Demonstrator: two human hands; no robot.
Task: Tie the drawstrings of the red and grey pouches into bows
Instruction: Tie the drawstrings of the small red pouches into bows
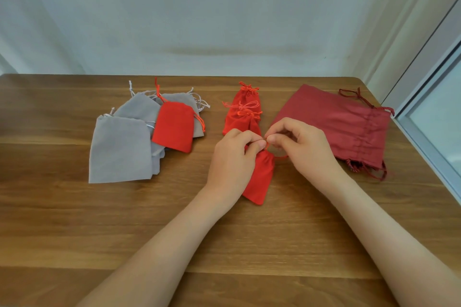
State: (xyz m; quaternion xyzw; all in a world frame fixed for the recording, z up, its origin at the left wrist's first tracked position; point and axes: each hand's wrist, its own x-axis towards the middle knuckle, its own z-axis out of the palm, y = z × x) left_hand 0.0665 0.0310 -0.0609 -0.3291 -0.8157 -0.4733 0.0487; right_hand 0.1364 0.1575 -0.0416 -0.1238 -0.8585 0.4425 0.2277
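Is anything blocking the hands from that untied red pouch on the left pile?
Nothing visible. The untied red pouch lies on top of the grey pouches, with only table between it and the left hand.

On a wooden table, the left hand and right hand meet fingertip to fingertip over the gathered mouth of a small red pouch, each pinching its red drawstring. The pouch lies flat, its bottom toward the person. Just behind the hands is a row of red pouches with tied bows. To the left, overlapping grey pouches carry one untied red pouch on top. To the right lie large dark red drawstring bags, near a window frame.
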